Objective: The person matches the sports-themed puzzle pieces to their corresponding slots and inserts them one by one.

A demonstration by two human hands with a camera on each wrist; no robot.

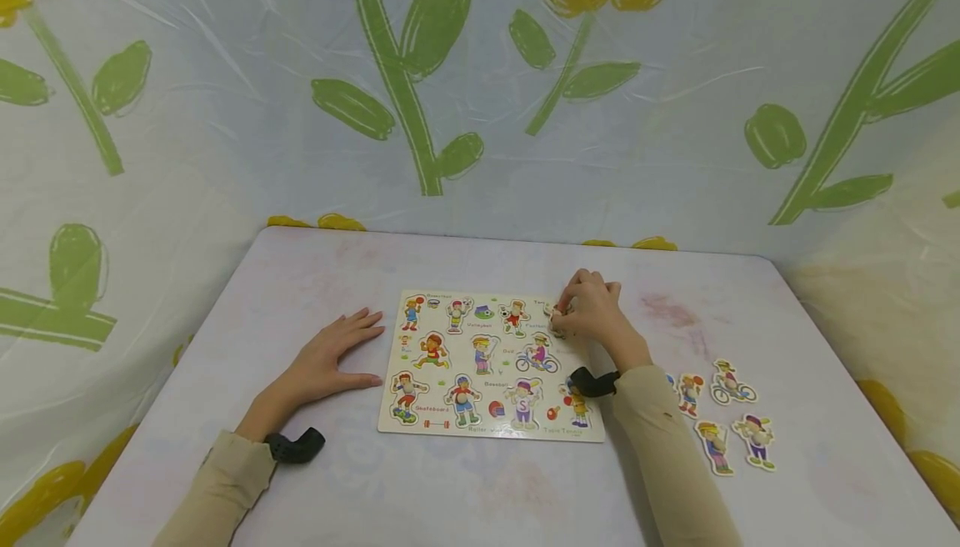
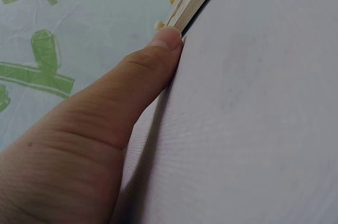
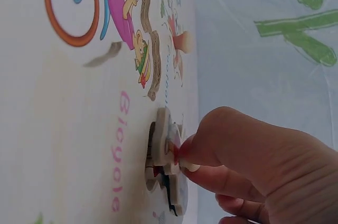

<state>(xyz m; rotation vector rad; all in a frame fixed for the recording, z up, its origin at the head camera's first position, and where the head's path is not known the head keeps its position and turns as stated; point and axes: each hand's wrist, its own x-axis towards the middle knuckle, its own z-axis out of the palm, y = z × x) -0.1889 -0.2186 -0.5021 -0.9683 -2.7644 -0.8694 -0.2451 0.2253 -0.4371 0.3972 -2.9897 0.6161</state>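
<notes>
Head view, nearest first: two beige sleeves come in from the near edge of the pale table (image 1: 315, 480), each wrist carrying a black camera mount. Four loose puzzle pieces (image 1: 726, 414) of sporting children lie on the table right of the right forearm, just clear of the board. The wooden peg puzzle board (image 1: 491, 366) sits at the table's middle, most of its cut-outs filled with figures, among them the cyclist and the skateboarder. The left hand (image 1: 330, 359) lies flat on the table with fingers straight and spread, thumb tip touching the board's left edge, holding nothing. Farther off, at the board's far right corner, the right hand (image 1: 592, 307) has its fingers curled and pinches a puzzle piece (image 3: 168, 160), which sits tilted, partly in its recess beside the printed word "Bicycle". Beyond the table hangs a sheet printed with green stems and yellow flowers.
</notes>
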